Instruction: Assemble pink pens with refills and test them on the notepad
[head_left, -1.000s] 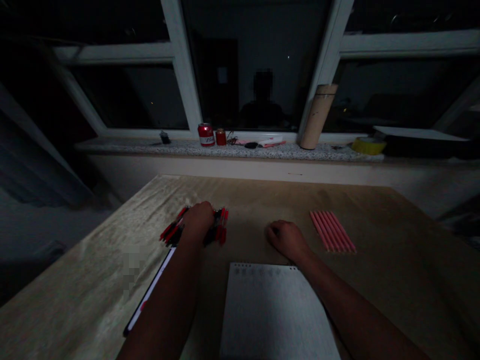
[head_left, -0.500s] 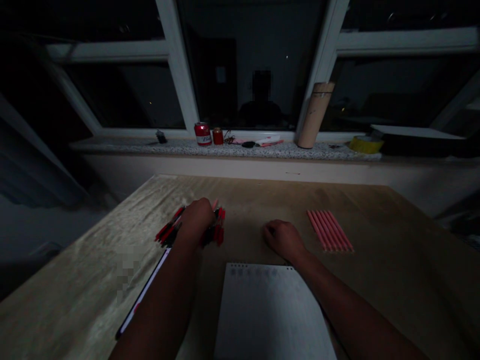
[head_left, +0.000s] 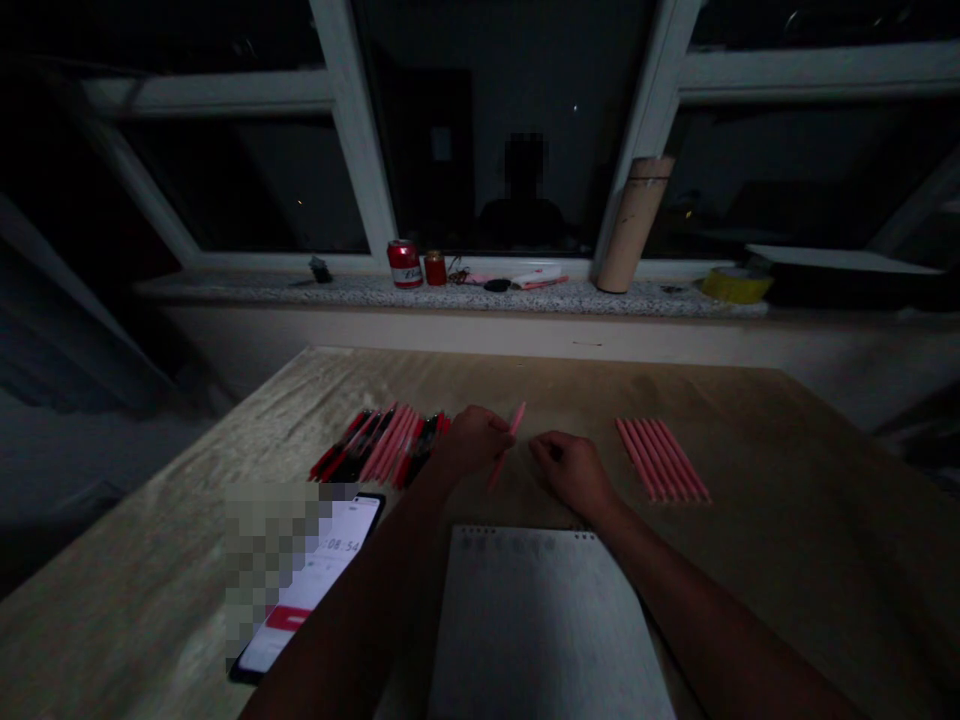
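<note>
A slim pink pencil (head_left: 518,418) is pinched between the thumb and fingers of my left hand (head_left: 480,440), tilted, above the middle of the table. To that hand's left lies a bunch of pink pencils (head_left: 391,445) mixed with red and black pens (head_left: 341,450). My right hand (head_left: 571,465) rests on the table just right of the held pencil, its fingers curled in and nothing visible in them. Farther right, several pink pencils (head_left: 661,460) lie side by side in a slanted row.
A spiral notepad (head_left: 547,620) lies between my forearms. A lit phone (head_left: 322,570) is left of my left forearm. On the windowsill stand a red can (head_left: 405,264), a small red jar (head_left: 435,268), a tall cylinder (head_left: 634,225) and yellow tape (head_left: 735,286).
My left hand has moved right, out of the bunch, and brought a pink pencil with it. More of the bunch and the phone now show. My right hand has barely moved.
</note>
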